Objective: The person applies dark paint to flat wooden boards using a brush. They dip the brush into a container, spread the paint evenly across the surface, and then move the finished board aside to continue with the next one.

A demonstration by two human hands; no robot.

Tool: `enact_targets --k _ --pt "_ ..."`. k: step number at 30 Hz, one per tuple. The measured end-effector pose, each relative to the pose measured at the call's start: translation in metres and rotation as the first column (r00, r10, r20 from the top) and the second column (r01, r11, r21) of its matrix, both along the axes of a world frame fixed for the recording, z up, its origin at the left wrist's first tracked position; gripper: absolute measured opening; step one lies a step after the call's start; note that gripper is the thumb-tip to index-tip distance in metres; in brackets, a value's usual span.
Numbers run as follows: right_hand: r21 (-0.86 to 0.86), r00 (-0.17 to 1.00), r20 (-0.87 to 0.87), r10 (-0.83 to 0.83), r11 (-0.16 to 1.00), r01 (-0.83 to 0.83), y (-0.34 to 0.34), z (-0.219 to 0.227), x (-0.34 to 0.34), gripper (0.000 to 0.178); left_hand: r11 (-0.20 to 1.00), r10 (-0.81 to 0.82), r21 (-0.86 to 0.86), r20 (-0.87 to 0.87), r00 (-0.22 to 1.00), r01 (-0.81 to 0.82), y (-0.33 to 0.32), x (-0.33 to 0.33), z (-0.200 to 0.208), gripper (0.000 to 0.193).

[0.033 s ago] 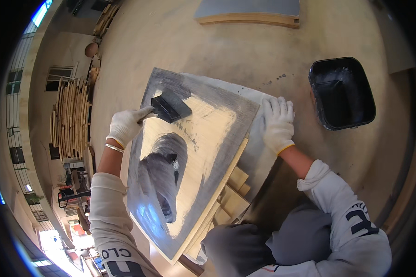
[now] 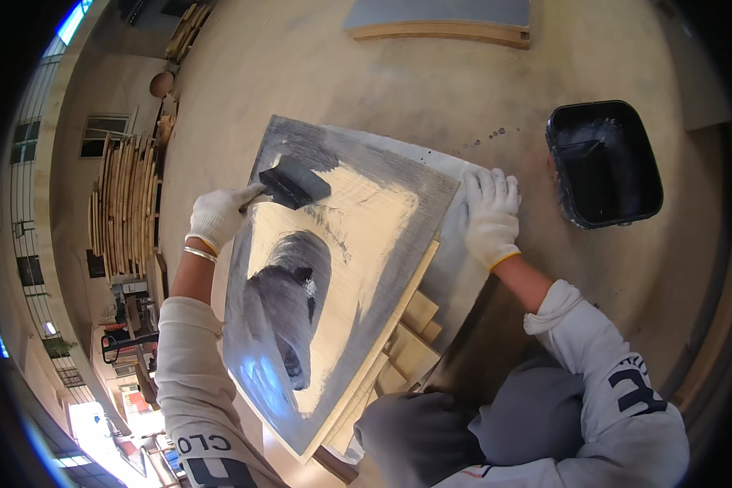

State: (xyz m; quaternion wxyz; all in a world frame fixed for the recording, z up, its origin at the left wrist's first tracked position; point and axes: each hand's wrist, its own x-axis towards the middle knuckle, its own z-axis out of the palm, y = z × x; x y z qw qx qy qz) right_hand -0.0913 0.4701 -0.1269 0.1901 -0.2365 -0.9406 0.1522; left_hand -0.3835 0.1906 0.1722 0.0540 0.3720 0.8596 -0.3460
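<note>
My left hand (image 2: 218, 217), in a white knit glove, is closed around the near end of a wide, flat black spreader (image 2: 295, 184). Its broad part rests on the upper left of a wooden board (image 2: 370, 244), whose pale face is partly smeared with dark grey coating. A wet dark patch (image 2: 289, 305) lies nearer to me on the board, with a thick blob in it. Also gloved, my right hand (image 2: 492, 213) lies with fingers stretched out on the corner of a grey sheet (image 2: 457, 264) under the board, just right of its edge.
A black tub (image 2: 603, 167) with dark residue stands on the floor at right. Dark drops (image 2: 486, 138) dot the floor. Another grey-topped board stack (image 2: 439, 31) lies at the far side. Wood pieces (image 2: 411, 350) show beneath the board; stacked timber (image 2: 124, 207) is at left.
The spreader and my left hand have shifted slightly to the left and away from me. My right hand stays on the sheet.
</note>
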Motion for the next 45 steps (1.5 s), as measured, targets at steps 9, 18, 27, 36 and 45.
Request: enact_targets --k 9,18,27,36,45 --pt "0.032 1.0 -0.027 0.004 0.999 -0.003 0.0 0.0 0.001 0.061 0.992 -0.118 0.034 0.001 0.993 0.117 0.037 0.055 -0.004 0.04" --pt "-0.024 1.0 -0.016 -0.002 1.0 0.001 0.001 0.011 0.001 0.063 0.997 0.016 0.079 0.0 1.0 -0.016 0.064 0.152 -0.007 0.034" --pt "-0.013 1.0 -0.026 0.001 1.0 -0.001 0.002 0.012 0.002 0.065 0.994 0.006 0.106 0.027 1.0 -0.008 0.081 0.187 -0.011 0.037" --pt "-0.011 1.0 -0.011 -0.004 1.0 0.004 -0.004 0.007 -0.002 0.069 0.986 0.038 0.163 0.019 0.999 -0.04 0.08 0.183 -0.01 0.027" --pt "-0.115 0.999 -0.043 0.003 0.993 -0.008 -0.001 0.003 0.0 0.069 0.978 0.169 0.116 0.051 0.984 -0.174 0.065 0.206 -0.001 0.023"
